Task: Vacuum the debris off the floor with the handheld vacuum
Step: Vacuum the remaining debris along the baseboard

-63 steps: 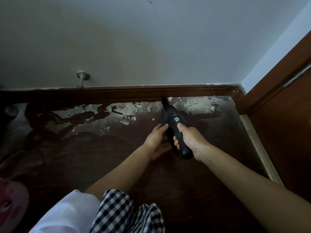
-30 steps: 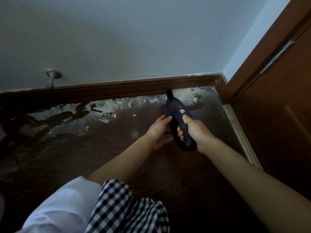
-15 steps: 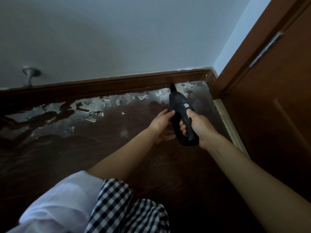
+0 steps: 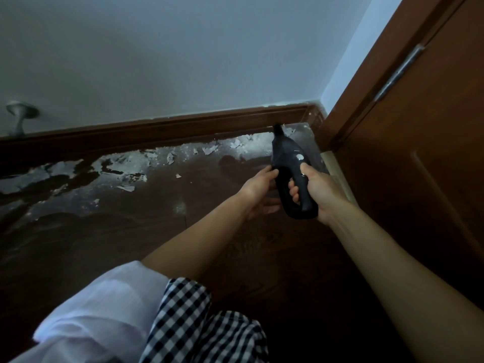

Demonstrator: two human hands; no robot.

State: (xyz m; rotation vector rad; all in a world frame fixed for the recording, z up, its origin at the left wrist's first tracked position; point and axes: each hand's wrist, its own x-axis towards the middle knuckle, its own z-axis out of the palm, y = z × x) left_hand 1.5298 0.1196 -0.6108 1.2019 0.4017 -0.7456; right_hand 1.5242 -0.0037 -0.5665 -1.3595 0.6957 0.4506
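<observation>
Right hand gripping vacuum, left hand steadying its side; nozzle jammed into corner, likely scattering flakes or scraping baseboard.

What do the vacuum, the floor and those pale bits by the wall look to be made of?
Vacuum: likely moulded plastic, dark with a smooth, dull sheen. Floor: dark brown, apparently wood or laminate, glossy enough to reflect light. Pale bits: thin, curling whitish flakes, probably paint or plaster.

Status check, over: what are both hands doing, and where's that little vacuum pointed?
Right hand grips vacuum handle; left hand steadies its body. Nozzle at white debris by baseboard, near corner. Nothing blocking.
</observation>
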